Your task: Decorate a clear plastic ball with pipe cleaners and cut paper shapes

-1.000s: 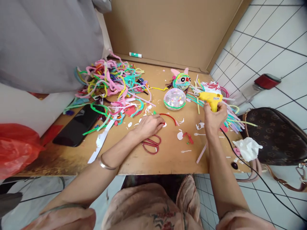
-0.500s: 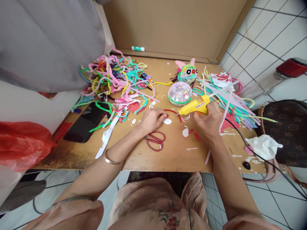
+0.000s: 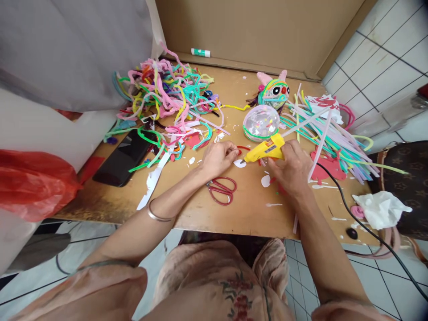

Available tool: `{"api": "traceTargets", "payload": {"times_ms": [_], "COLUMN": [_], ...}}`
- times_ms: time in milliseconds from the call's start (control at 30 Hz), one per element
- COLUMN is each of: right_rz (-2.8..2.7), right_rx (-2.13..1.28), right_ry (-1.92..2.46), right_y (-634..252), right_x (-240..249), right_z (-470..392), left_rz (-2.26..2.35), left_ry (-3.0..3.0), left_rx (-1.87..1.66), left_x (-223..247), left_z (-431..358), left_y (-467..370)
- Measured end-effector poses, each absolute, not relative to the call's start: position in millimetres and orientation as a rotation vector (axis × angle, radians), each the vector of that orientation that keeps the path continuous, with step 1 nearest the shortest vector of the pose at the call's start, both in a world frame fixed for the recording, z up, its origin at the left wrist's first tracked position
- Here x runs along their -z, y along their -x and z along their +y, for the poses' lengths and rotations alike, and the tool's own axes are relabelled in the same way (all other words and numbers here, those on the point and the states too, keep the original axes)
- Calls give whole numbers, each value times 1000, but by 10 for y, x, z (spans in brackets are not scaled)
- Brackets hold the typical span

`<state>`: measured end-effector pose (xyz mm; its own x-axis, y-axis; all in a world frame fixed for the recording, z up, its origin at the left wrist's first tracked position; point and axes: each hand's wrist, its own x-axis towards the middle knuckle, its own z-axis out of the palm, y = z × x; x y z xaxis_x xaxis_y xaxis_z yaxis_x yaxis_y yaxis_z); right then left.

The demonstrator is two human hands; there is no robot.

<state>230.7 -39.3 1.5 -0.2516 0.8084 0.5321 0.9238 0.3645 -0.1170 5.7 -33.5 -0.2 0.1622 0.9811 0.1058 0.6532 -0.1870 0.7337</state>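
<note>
My right hand is wrapped round the yellow glue gun, whose nozzle points left. The tip is at a white paper oval lying on the table, touching it or just above. My left hand rests at the oval's left edge, thumb and fingers pinched together; what they grip, if anything, is too small to make out. Behind the fingertips shows a red pipe cleaner. Red-handled scissors lie just below my left hand, blades partly hidden under the wrist. A second white paper piece lies near my right hand.
A clear bowl with a green rim band stands beyond the glue gun, before a decorated animal figure. Tangled pipe cleaners heap at left, straight ones at right. A phone and the black cord are also there.
The glue gun has moved left and down, bringing its nozzle to the white oval. My left hand stays pinched beside it. The whole view has shifted slightly.
</note>
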Motion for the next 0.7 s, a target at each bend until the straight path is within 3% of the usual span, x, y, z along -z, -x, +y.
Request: {"api": "traceTargets", "payload": {"times_ms": [333, 700], "right_rz": [-2144, -2166], "right_rx": [194, 393], "right_ry": [1506, 1399], "right_y": [-2307, -2313], "right_x": [-30, 47], "right_z": [-393, -370], "left_rz": [1531, 1542], "left_ry": [-1950, -1926], "left_rx": [-767, -729], "left_x": [26, 40], "left_z": [-326, -320], "left_y": [-65, -64]}}
